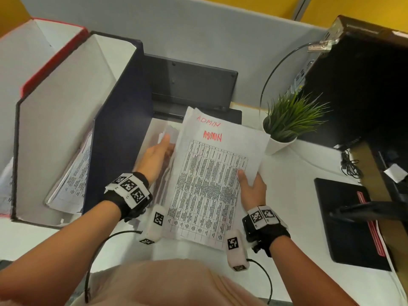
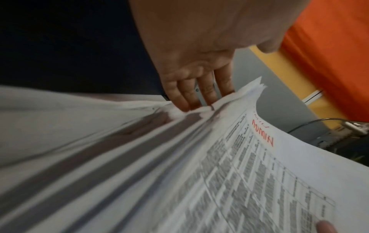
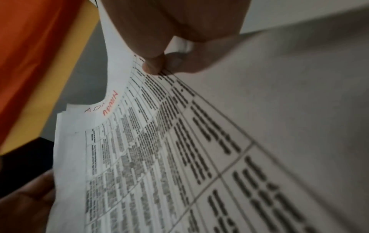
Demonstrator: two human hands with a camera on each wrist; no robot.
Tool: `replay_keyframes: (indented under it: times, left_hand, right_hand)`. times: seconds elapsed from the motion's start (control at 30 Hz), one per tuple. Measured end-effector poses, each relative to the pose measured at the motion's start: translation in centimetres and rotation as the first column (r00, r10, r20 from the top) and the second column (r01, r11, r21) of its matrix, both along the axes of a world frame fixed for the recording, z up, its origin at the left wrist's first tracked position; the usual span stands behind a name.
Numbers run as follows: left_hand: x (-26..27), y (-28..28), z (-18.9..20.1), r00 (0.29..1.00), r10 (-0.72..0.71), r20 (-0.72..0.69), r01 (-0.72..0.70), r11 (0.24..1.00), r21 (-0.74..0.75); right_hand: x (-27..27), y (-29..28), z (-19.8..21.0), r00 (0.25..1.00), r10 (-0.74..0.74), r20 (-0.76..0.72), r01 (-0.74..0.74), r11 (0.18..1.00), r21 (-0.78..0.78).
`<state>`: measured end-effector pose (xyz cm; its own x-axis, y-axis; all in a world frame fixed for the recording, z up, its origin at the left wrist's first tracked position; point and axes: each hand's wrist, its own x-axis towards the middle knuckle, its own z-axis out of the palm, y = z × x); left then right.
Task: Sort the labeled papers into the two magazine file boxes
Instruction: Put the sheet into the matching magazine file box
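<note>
On the desk beside the navy file box (image 1: 114, 129), my right hand (image 1: 252, 188) pinches the ADMIN papers (image 1: 209, 180); my left hand (image 1: 154, 160), fingers straight, fans the edges (I should keep the sheets squared before lifting).

Both hands on ADMIN-labelled paper stack (image 1: 209, 177), left hand (image 1: 154, 157), right hand (image 1: 252, 188), navy file box (image 1: 114, 133) beside

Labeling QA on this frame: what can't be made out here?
- Table text on the top ADMIN sheet: too small in the head view, blurred in both wrist views.
- Labels on papers in the navy file box: hidden by its wall.
- Red file box contents: cut off by the frame edge.
- Left hand fingertips: buried in the stack.
</note>
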<state>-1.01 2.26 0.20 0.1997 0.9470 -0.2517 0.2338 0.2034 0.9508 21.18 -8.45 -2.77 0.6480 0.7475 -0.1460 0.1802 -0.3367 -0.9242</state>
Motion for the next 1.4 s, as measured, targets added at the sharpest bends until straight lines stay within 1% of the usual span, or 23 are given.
replay_keyframes:
  times: [0.07, 0.1, 0.17, 0.23, 0.27, 0.33, 0.4, 0.47, 0.53, 0.6, 0.67, 0.73, 0.77, 0.83, 0.9, 0.93, 1.0, 1.07, 1.13, 1.2, 1.3, 1.33, 1.4]
  left_hand:
    - [0.4, -0.3, 0.7, 0.996, -0.082, 0.027, 0.082, 0.997, 0.003]
    - [0.7, -0.5, 1.1, 0.992, -0.123, 0.002, 0.123, 0.992, 0.026]
    - [1.1, -0.8, 1.6, 0.979, -0.178, -0.095, 0.186, 0.980, 0.075]
    - [1.5, -1.0, 2.4, 0.969, -0.194, -0.154, 0.213, 0.970, 0.121]
    - [1.6, -1.1, 3.0, 0.971, -0.180, -0.158, 0.204, 0.966, 0.158]
    - [1.6, -1.1, 4.5, 0.985, -0.135, -0.110, 0.158, 0.959, 0.235]
    - [1.6, -1.1, 6.2, 0.997, -0.081, -0.011, 0.080, 0.947, 0.310]
    - [1.5, -1.2, 7.6, 0.994, -0.035, 0.100, -0.006, 0.921, 0.389]
    - [1.3, -1.6, 8.4, 0.981, -0.015, 0.193, -0.074, 0.894, 0.443]
    - [1.1, -1.9, 8.2, 0.976, -0.014, 0.215, -0.084, 0.893, 0.442]
    - [1.2, -2.2, 7.3, 0.988, -0.011, 0.155, -0.048, 0.927, 0.373]
    - [1.4, -2.4, 6.3, 0.997, 0.014, 0.075, -0.037, 0.949, 0.314]
    - [1.4, -2.4, 6.1, 0.997, 0.034, 0.062, -0.052, 0.950, 0.309]
    - [1.5, -2.2, 6.3, 0.991, 0.071, 0.117, -0.107, 0.936, 0.335]
    - [1.4, -2.0, 6.8, 0.977, 0.061, 0.202, -0.135, 0.918, 0.373]
    - [1.4, -1.9, 6.9, 0.976, 0.054, 0.210, -0.133, 0.915, 0.382]
    - [1.3, -1.9, 6.0, 0.984, 0.062, 0.169, -0.118, 0.930, 0.347]
    - [1.2, -2.2, 4.3, 0.990, 0.075, 0.115, -0.104, 0.956, 0.273]
    - [1.2, -2.7, 2.7, 0.992, 0.074, 0.098, -0.093, 0.972, 0.214]
    - [1.2, -3.2, 2.2, 0.995, 0.074, 0.069, -0.087, 0.973, 0.213]
    - [0.9, -2.8, 4.1, 0.991, 0.131, 0.032, -0.135, 0.966, 0.218]
    - [0.7, -2.6, 5.5, 0.990, 0.139, 0.005, -0.136, 0.963, 0.233]
    - [-0.3, -1.9, 8.6, 0.993, 0.110, -0.052, -0.090, 0.950, 0.301]
  right_hand:
    - [-0.3, 0.4, 0.8, 0.997, 0.011, -0.080, -0.006, 0.998, 0.065]
    - [-0.4, 0.6, 1.1, 0.995, 0.019, -0.098, -0.010, 0.996, 0.094]
    - [-0.6, 1.0, 1.9, 0.995, 0.033, -0.095, -0.019, 0.990, 0.140]
    - [-0.9, 1.5, 3.1, 0.996, 0.032, -0.088, -0.014, 0.980, 0.199]
    - [-1.0, 1.7, 3.8, 0.995, 0.033, -0.092, -0.011, 0.971, 0.237]
    - [-1.2, 2.1, 5.9, 0.994, 0.048, -0.095, -0.015, 0.946, 0.323]
    - [-1.4, 2.5, 8.1, 0.994, 0.060, -0.088, -0.018, 0.908, 0.419]
    - [-1.4, 2.7, 10.1, 0.995, 0.062, -0.084, -0.010, 0.859, 0.512]
    - [-1.6, 2.6, 11.1, 0.992, 0.083, -0.096, -0.014, 0.824, 0.567]
    - [-2.1, 2.4, 11.1, 0.984, 0.111, -0.138, -0.014, 0.828, 0.560]
    - [-2.7, 2.1, 10.4, 0.971, 0.141, -0.193, -0.023, 0.860, 0.510]
    - [-3.3, 2.0, 9.9, 0.973, 0.140, -0.185, -0.041, 0.889, 0.455]
    - [-3.4, 2.1, 10.0, 0.974, 0.135, -0.181, -0.040, 0.892, 0.450]
    - [-3.2, 2.3, 10.6, 0.972, 0.136, -0.190, -0.026, 0.872, 0.489]
    - [-2.8, 2.4, 10.8, 0.970, 0.147, -0.193, -0.020, 0.842, 0.539]
    - [-2.7, 2.3, 10.6, 0.969, 0.153, -0.195, -0.023, 0.839, 0.543]
    - [-2.9, 1.9, 9.4, 0.975, 0.152, -0.164, -0.056, 0.878, 0.475]
    - [-3.4, 1.4, 7.4, 0.976, 0.160, -0.146, -0.093, 0.919, 0.383]
    - [-4.0, 1.2, 5.9, 0.973, 0.150, -0.173, -0.081, 0.933, 0.352]
    - [-4.2, 1.5, 5.5, 0.974, 0.127, -0.187, -0.056, 0.937, 0.345]
    - [-3.9, 2.3, 7.0, 0.977, 0.146, -0.153, -0.077, 0.920, 0.385]
    - [-3.8, 2.6, 7.8, 0.978, 0.157, -0.139, -0.086, 0.904, 0.419]
    - [-3.6, 3.0, 9.5, 0.978, 0.192, -0.081, -0.129, 0.863, 0.488]
